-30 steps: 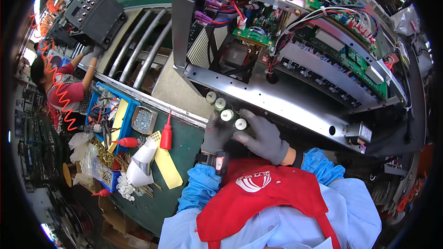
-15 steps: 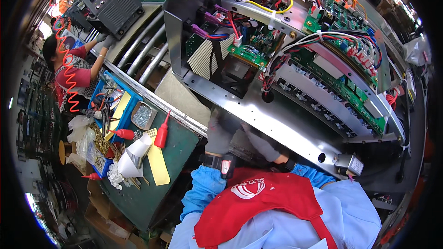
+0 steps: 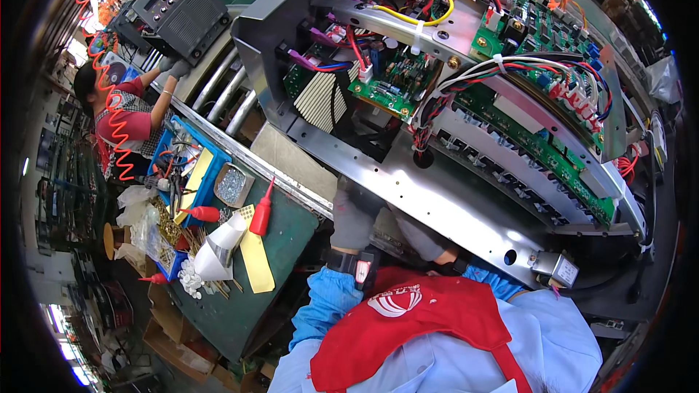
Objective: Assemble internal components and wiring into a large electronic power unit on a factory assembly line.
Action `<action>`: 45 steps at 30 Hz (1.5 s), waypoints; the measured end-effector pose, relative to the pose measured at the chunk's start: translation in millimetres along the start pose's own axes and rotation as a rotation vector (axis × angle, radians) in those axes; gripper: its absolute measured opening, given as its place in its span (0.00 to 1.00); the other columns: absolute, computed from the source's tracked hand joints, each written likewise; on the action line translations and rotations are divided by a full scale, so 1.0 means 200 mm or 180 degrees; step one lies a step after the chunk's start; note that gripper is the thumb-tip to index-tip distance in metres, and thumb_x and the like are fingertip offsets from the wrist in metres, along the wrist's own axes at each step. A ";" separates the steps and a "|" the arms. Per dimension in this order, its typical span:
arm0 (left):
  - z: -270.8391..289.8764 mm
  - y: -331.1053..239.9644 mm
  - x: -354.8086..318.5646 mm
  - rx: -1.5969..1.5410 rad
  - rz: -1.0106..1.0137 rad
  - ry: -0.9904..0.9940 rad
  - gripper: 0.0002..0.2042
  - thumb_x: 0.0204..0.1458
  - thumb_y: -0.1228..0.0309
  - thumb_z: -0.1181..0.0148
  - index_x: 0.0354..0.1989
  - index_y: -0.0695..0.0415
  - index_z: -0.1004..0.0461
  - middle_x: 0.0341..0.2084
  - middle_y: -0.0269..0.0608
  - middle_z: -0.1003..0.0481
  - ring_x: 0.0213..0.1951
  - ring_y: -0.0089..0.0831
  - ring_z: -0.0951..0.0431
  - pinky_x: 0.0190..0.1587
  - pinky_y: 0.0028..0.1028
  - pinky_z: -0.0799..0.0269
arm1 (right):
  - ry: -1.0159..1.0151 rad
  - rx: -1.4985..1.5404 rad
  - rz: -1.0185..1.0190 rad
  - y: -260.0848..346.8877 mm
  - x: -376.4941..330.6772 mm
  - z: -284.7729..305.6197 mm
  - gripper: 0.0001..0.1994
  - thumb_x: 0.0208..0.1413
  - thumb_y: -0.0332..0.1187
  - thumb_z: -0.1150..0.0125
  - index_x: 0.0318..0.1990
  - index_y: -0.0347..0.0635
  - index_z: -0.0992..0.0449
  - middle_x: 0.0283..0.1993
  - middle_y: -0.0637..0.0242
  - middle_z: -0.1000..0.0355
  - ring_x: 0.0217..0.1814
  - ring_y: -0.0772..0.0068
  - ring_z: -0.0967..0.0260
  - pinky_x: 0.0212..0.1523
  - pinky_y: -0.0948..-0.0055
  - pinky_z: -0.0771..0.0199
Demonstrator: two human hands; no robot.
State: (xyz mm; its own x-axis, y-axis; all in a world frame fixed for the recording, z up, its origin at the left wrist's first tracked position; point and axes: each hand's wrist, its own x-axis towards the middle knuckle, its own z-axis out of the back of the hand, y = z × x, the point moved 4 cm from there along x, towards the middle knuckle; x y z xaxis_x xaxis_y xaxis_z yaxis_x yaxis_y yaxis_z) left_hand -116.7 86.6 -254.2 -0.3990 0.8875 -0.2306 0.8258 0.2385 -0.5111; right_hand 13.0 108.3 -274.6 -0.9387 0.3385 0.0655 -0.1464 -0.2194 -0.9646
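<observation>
A large open metal chassis (image 3: 408, 193) with green circuit boards and wire bundles fills the upper right, above the roller line. Both my hands wear grey gloves and reach in under its near edge. My left hand (image 3: 354, 220) is below the left part of that edge, its fingers hidden under the metal. Farther right, my right hand (image 3: 422, 239) also goes under the edge, with its fingers out of sight. Whether either hand grips the chassis or something beneath it cannot be seen. A small metal-cased part (image 3: 558, 269) is fixed at the chassis's near right corner.
A green worktop (image 3: 284, 251) on the left carries a blue tool tray (image 3: 212, 183), red squeeze bottles (image 3: 261, 217), a box of small screws (image 3: 233, 185) and yellow sheets. Metal rollers (image 3: 231, 91) run beyond it. At the far left a co-worker (image 3: 131, 116) handles a dark boxy unit (image 3: 182, 11).
The chassis's left end has shifted left, covering more of the rollers. My hands stay under its near edge. The view has moved slightly.
</observation>
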 end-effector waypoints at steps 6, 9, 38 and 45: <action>0.11 0.04 0.05 -0.0230 0.0169 -0.0052 0.16 0.61 0.61 0.50 0.53 0.55 0.28 0.48 0.39 0.25 0.51 0.33 0.25 0.58 0.35 0.32 | 0.1210 0.8004 -0.2222 0.17 -0.03 -0.18 0.25 0.69 0.46 0.60 0.66 0.41 0.38 0.65 0.57 0.36 0.63 0.62 0.35 0.63 0.66 0.34; -0.03 -0.03 -0.04 0.2820 -0.1093 0.0033 0.15 0.62 0.63 0.51 0.52 0.55 0.28 0.47 0.39 0.25 0.51 0.31 0.26 0.58 0.33 0.32 | 0.1129 0.8314 -0.2284 0.22 -0.03 -0.20 0.25 0.69 0.46 0.60 0.67 0.41 0.39 0.65 0.57 0.37 0.63 0.62 0.36 0.63 0.66 0.35; 0.07 -0.05 -0.03 0.4503 -0.1830 0.0045 0.14 0.47 0.82 0.45 0.44 0.63 0.32 0.38 0.42 0.27 0.43 0.35 0.26 0.49 0.30 0.33 | -0.0520 1.1366 -0.3022 0.50 -0.07 -0.21 0.29 0.68 0.52 0.62 0.70 0.44 0.45 0.71 0.57 0.44 0.70 0.60 0.44 0.70 0.63 0.43; -0.08 -0.07 -0.05 0.4116 -0.1451 0.0220 0.11 0.47 0.81 0.41 0.40 0.62 0.28 0.31 0.37 0.24 0.36 0.29 0.24 0.43 0.30 0.29 | -0.1093 1.2042 -0.3102 0.52 -0.08 -0.21 0.31 0.68 0.53 0.63 0.71 0.44 0.47 0.72 0.57 0.46 0.72 0.60 0.45 0.72 0.62 0.45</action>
State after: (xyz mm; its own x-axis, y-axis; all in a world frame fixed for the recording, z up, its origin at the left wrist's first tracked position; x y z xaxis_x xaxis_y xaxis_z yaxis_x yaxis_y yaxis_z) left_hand -118.5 81.1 -232.3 -0.4804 0.8570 0.1863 -0.3439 0.0114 -0.9390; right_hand 26.1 118.9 -387.2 -0.6844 0.7233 -0.0919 0.6020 0.6317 0.4884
